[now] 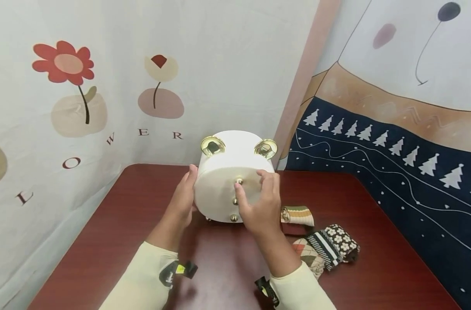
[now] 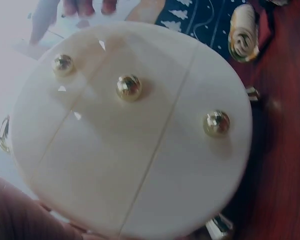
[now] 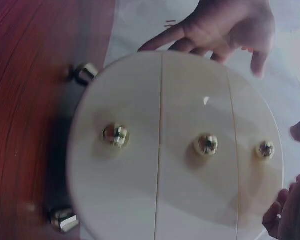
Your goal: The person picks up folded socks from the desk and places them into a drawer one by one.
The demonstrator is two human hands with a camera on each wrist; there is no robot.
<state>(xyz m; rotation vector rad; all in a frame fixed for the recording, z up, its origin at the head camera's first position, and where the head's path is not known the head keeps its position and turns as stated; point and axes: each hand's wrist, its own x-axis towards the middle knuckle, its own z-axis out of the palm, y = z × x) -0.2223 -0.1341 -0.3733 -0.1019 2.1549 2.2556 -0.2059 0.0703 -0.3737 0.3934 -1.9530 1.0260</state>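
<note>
A white oval drawer box [image 1: 220,189] stands on small gold feet, with three gold knobs down its front. Two seams divide that front into drawers, all flush, as the left wrist view shows the top knob [image 2: 63,65] and the middle knob [image 2: 129,87]. My left hand [image 1: 181,198] lies along the box's left side, fingers extended. In front of the right half, my right hand [image 1: 260,206] has its thumb close to the top knob and its fingers spread toward the right edge; touch is unclear. Gold rings [image 1: 265,148] stand out at both upper sides.
Right of the box lie a rolled striped cloth [image 1: 297,215] and patterned rolled cloth bundles, one black with white flowers [image 1: 342,241]. The reddish-brown table [image 1: 142,193] meets a printed curtain [image 1: 227,64] behind. A navy tree-printed cloth [image 1: 375,172] hangs at right.
</note>
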